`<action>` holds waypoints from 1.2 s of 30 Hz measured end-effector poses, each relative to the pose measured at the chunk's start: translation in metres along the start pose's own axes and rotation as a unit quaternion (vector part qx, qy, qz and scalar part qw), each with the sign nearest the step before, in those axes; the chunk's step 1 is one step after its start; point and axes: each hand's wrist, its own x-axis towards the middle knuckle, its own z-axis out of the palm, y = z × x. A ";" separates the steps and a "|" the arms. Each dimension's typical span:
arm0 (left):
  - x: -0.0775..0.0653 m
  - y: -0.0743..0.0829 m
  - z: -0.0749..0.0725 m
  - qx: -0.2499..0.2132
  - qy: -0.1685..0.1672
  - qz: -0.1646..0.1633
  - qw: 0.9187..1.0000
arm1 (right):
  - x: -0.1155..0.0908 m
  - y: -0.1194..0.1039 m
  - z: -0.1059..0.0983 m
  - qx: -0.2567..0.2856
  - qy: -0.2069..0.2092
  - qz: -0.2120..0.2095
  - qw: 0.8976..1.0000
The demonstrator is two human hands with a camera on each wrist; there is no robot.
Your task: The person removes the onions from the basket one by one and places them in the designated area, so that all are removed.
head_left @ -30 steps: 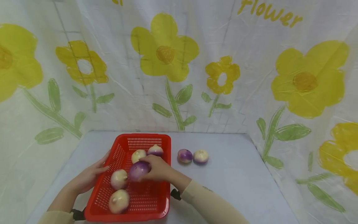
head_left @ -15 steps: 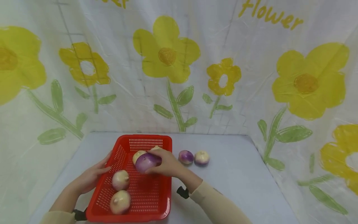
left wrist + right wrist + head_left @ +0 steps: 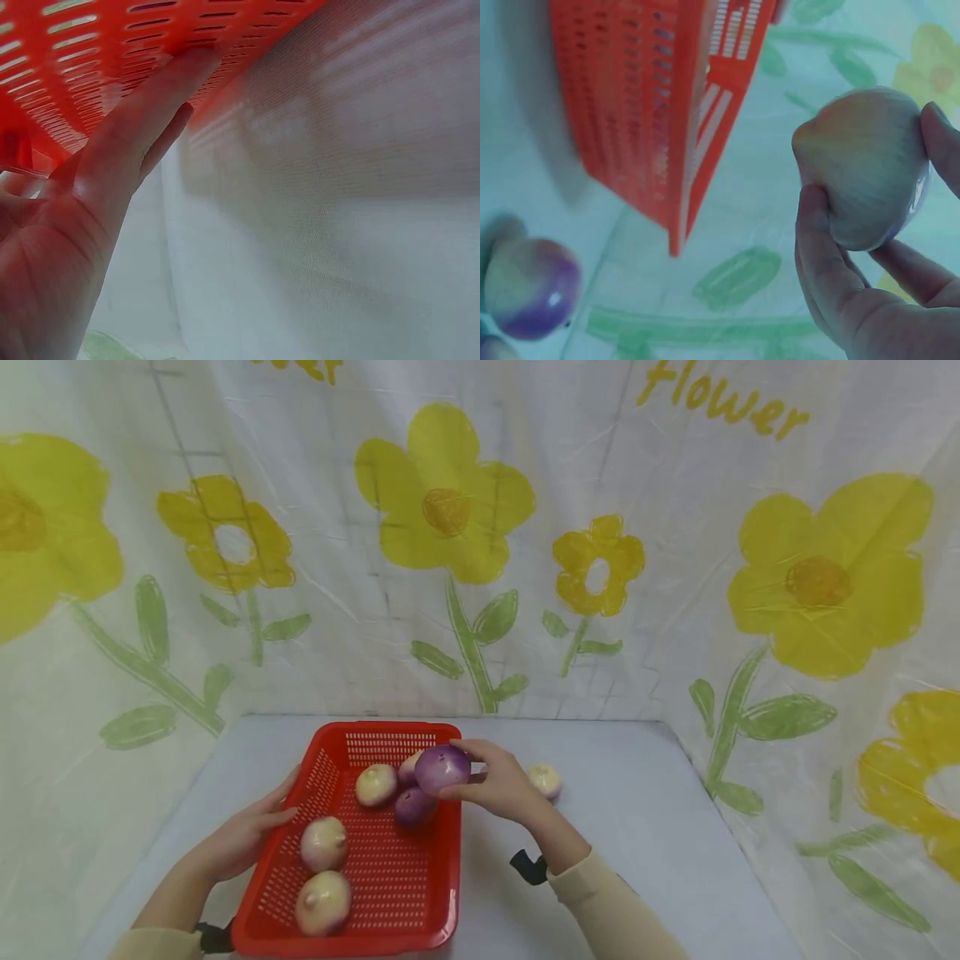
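Observation:
My right hand (image 3: 504, 783) holds a purple-and-cream onion (image 3: 441, 768) between thumb and fingertips, over the right rim of the red basket (image 3: 447, 893). In the right wrist view that onion (image 3: 870, 169) points its pale neck to the left, apart from the basket wall. My left hand (image 3: 238, 837) grips the basket's left side, thumb at the rim. From the left wrist, its long fingers (image 3: 127, 142) lie along the slotted outer wall. Several onions sit inside: two pale ones at the front left, a pale one (image 3: 377, 785) farther back, and a purple one (image 3: 415, 807) near the right wall.
On the white table (image 3: 615, 843), right of the basket, an onion (image 3: 546, 781) shows partly behind my right hand. From the right wrist, a second onion is partly visible beside this one (image 3: 534, 289). A flower-printed cloth (image 3: 495, 635) hangs behind the table.
My right hand has moved right and back with the held onion, from mid-basket to the right rim. A purple onion behind it in the basket now shows. The left hand has stayed put.

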 end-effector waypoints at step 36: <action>0.001 0.001 0.000 0.002 0.004 -0.016 1.000 | -0.054 0.098 -0.105 -0.057 0.175 0.103 0.977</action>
